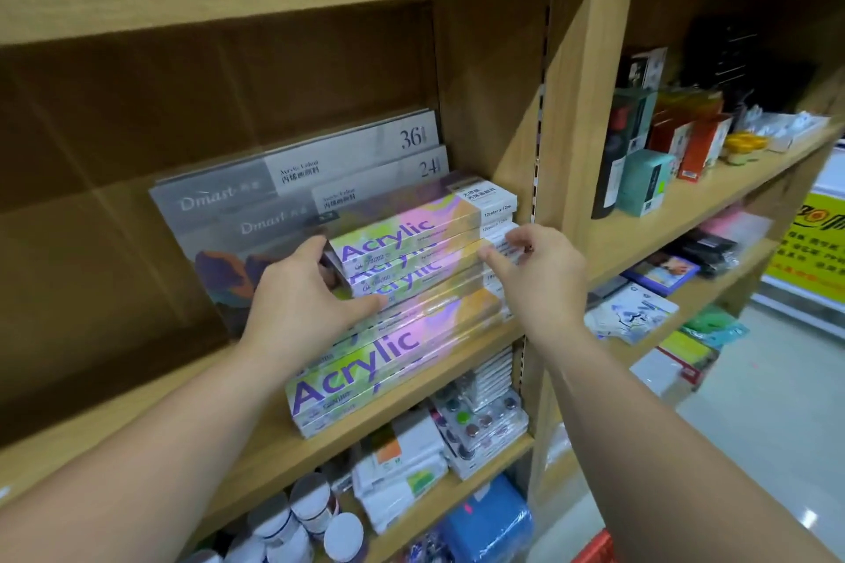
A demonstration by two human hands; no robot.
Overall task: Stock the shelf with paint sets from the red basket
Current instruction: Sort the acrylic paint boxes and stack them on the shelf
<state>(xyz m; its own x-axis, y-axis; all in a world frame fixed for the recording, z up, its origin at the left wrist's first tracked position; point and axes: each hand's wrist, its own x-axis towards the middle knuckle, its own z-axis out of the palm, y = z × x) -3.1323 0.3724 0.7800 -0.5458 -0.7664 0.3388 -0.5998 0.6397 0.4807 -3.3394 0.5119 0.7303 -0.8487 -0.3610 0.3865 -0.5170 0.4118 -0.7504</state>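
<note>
Red basket (593, 549): one corner shows at the bottom edge, under the right forearm; its contents are out of view.
White-capped jars (315, 512): clustered on the board below, beside wrapped paint-pan packs (475, 421).
Wooden shelf (137, 462): its front lip runs under both forearms and is bare to the left of the stock.
Left hand (302, 302): fingers curled round the left end of the upper boxes, thumb laid along their front faces.
Right hand (535, 274): thumb and curled fingers pinch the white right end of the same boxes; the index finger is stretched out, its tip on a front edge.
Acrylic paint sets (411, 238): stacked flat against the bay's right wall, with the lowest boxes jutting past the lip and the upper ones held between both hands.
Dmast boxes (292, 178): grey, marked 36 and 24, leaning upright just behind the stack.
Boxed goods (663, 160): standing in the next bay to the right.
</note>
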